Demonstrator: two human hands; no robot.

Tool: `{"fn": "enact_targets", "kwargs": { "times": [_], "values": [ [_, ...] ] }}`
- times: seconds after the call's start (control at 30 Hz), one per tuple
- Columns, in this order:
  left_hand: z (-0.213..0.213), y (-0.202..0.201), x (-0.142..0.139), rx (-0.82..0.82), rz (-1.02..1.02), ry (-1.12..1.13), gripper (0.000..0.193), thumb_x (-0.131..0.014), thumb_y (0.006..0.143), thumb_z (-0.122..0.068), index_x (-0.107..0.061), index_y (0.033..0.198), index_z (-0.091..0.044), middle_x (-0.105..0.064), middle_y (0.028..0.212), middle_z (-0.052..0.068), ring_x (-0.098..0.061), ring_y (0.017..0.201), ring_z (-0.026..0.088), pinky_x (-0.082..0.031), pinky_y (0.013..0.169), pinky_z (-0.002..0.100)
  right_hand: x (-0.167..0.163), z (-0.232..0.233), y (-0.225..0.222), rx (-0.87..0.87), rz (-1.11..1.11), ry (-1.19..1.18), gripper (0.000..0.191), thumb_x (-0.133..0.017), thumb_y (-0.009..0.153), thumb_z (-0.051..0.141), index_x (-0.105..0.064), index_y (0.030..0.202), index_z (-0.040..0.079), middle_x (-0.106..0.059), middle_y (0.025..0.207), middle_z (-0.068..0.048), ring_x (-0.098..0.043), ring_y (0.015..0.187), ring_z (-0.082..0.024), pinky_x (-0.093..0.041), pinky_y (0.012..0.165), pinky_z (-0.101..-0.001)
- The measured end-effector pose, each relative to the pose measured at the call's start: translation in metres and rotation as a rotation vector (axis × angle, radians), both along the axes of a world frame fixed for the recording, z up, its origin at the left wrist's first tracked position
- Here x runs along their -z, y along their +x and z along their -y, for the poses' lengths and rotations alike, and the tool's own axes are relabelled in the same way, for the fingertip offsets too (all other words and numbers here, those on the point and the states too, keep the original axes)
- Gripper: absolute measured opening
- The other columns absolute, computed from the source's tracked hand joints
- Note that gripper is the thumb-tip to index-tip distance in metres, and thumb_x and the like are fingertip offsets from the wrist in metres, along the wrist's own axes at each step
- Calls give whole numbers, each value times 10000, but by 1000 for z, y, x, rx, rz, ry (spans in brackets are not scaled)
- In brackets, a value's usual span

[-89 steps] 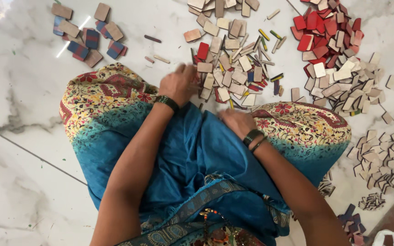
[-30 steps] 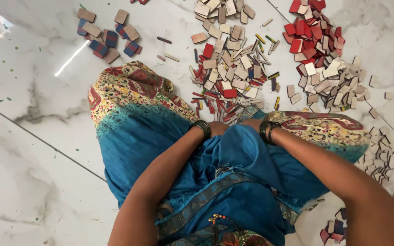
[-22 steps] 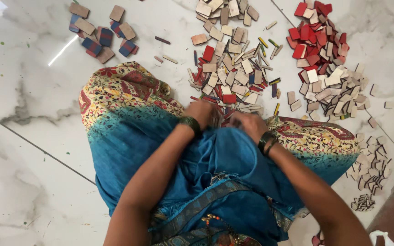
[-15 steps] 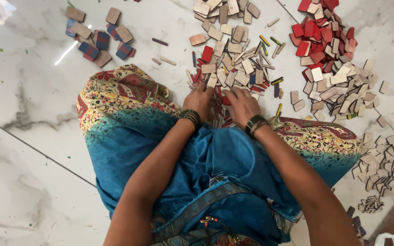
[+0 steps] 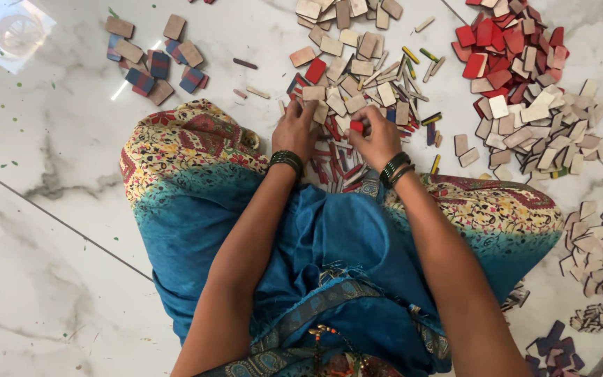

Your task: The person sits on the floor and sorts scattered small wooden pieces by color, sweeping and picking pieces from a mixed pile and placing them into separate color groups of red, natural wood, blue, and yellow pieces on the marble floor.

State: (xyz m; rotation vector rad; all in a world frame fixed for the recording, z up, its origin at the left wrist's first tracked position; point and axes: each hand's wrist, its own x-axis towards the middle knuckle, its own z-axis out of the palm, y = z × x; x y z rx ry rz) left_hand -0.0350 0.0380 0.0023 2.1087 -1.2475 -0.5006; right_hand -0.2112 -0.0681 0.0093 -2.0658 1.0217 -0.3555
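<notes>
Right hand (image 5: 378,136) grip holds a small red piece (image 5: 356,126); left hand (image 5: 294,129) grip narrow, fingering the mixed central pile (image 5: 357,77). Right of that pile, red tiles (image 5: 497,49) lie grouped; the central pile is unsorted.

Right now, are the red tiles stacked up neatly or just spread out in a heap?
Spread out: the red tiles lie loose, overlapping at odd angles on the marble floor.

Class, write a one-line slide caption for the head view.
Both hands, left and right, sort flat wooden pieces on marble floor.
</notes>
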Motion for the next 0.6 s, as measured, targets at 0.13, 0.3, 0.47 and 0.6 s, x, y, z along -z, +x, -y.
{"fn": "enact_targets", "kwargs": {
  "times": [0.13,0.3,0.47,0.6],
  "values": [
    [4,-4,-3,37,191,-70,571,-746,772,-184,-581,1319,-184,-582,1300,217,-669,923,437,-568,742,511,-9,-6,3,38,100,22,302,-733,898,129,-642,1179,71,-733,906,-73,-726,738,-127,-547,664,-259],
    [3,1,7,8,13,-52,277,-675,998,-283,-684,1260,-195,-717,1104,171,-722,903,405,-585,818,499,-5,-11,3,78,238,340,242,-666,958,49,-673,1200,45,-701,962,-17,-581,687,-65,-455,581,-218],
    [1,15,7,-127,-915,-253,355,-679,963,-222,-670,1258,-25,-756,985,99,-754,818,229,-624,706,360,-2,-9,6,78,475,519,276,-581,990,20,-646,1258,28,-673,1197,-66,-675,1058,-97,-626,867,-264],
    [-1,11,2,4,-1259,-213,345,-697,975,-146,-657,1268,33,-739,931,64,-721,751,146,-608,670,282,-5,-5,5,229,425,858,395,-487,962,88,-572,1347,91,-668,1225,-64,-672,981,-154,-616,743,-318]
  ]
}}
